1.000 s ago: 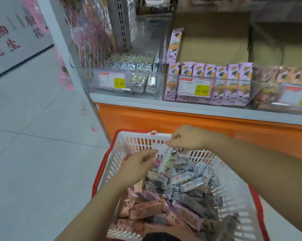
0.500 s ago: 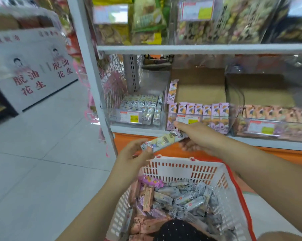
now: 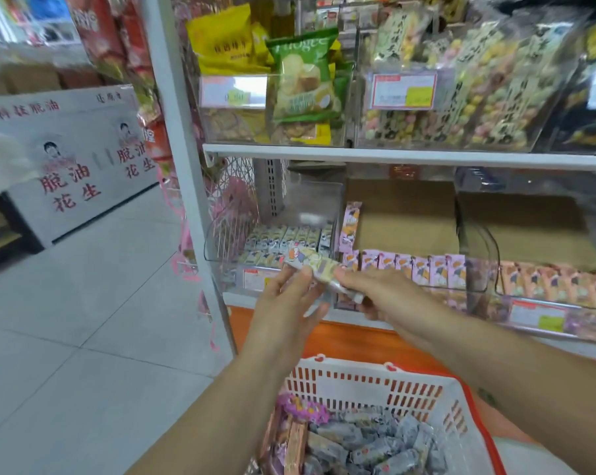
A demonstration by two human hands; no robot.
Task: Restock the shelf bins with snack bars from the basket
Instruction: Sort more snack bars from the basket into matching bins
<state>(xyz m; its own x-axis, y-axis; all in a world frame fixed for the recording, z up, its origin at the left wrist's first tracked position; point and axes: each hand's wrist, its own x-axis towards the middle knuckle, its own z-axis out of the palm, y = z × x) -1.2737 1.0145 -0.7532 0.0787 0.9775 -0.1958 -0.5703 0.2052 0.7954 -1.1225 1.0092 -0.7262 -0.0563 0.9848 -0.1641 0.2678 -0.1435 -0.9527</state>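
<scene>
Transfer step in hand: one snack bar point(image 3: 308, 264) held clear above the basket point(image 3: 368, 383), at bin height, just in front of the leftmost clear bin point(image 3: 291, 207) on the lower shelf.

Left hand point(image 3: 283, 310): fingers point(image 3: 301, 274) mostly extended, tips pinching the bar's left end. Right hand point(image 3: 378, 291): fingers point(image 3: 349, 277) curled round the right end. Crumpled clear wrapper visible below the right knuckles; same bar's tail or a second piece, cannot tell.

Held bar pale, with a cartoon print; judged to match the pale bars point(image 3: 286, 236) ranked in the leftmost bin, not the pink bars point(image 3: 414, 269) in the bin beside it. Leftmost bin only part filled, open room above its rows. Basket well stocked with grey-wrapped and pink bars, so task judged early to midway.

Next move calls for carrying the bar over the bin's front wall, above the price label point(image 3: 255, 277), turning it to line up with the standing rows, and letting go with one hand first to avoid toppling neighbours.
</scene>
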